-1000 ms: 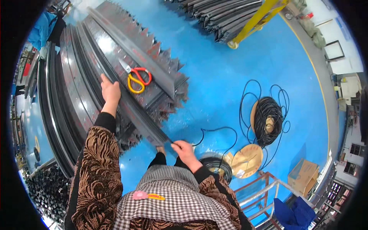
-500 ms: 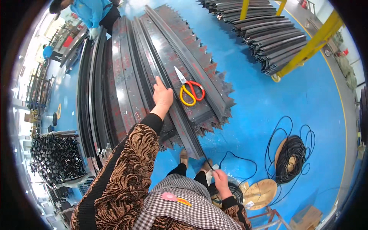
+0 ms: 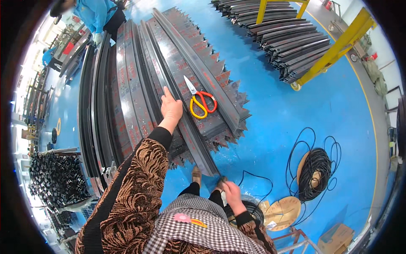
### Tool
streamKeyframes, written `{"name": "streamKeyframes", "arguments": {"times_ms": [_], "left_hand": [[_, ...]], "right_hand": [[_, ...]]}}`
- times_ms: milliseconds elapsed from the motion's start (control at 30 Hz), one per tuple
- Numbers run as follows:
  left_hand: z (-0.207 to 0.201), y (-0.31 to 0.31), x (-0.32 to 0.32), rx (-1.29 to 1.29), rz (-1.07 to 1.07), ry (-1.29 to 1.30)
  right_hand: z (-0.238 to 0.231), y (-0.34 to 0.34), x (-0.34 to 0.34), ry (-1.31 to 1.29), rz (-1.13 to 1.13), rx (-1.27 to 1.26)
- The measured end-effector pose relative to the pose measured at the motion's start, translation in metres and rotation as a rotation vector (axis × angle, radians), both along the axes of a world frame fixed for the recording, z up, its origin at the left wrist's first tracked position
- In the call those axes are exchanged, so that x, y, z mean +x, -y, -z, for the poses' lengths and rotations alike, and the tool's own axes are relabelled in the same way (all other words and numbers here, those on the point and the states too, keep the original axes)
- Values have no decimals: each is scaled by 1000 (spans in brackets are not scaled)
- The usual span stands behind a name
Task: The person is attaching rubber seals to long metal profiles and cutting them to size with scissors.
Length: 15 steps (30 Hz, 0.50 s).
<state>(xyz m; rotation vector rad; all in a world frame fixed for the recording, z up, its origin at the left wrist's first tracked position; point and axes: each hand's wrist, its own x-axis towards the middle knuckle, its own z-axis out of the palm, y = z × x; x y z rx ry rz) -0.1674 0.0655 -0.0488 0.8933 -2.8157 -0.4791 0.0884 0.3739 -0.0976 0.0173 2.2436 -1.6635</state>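
Note:
A long dark profile (image 3: 195, 146) lies lengthwise in front of me, its near end sticking out past the stack below. My left hand (image 3: 171, 109) is closed over it, index finger stretched along its length and the other fingers partly hidden. At the near end, my right hand (image 3: 233, 195) pinches a thin black strip; the strip's path between fingers and profile is partly hidden. Black cord (image 3: 260, 174) loops out beside that hand. Just right of my left hand, scissors (image 3: 198, 97) with one red and one yellow handle rest on the stack, blades partly apart.
Several dark profiles (image 3: 127, 84) with jagged-looking ends form the stack. A coil of black cord (image 3: 315, 173) and a round tan disc (image 3: 283, 213) lie on the blue floor. A yellow-framed rack (image 3: 334, 51) stands far right. A co-worker in blue (image 3: 95, 15) is at the far left.
My right hand has come closer to the near end of the profile, shortening the visible stretch of strip. The left hand stays on the profile. The whole view has shifted slightly.

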Motion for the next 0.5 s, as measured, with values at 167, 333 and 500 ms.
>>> {"name": "streamKeyframes", "arguments": {"times_ms": [167, 333, 500], "left_hand": [[1, -2, 0, -29, -13, 2], [-4, -6, -1, -9, -20, -10], [0, -5, 1, -11, 5, -42]], "right_hand": [[7, 2, -4, -90, 49, -33], [8, -6, 7, -115, -42, 133], [-4, 0, 4, -31, -11, 106]]}}
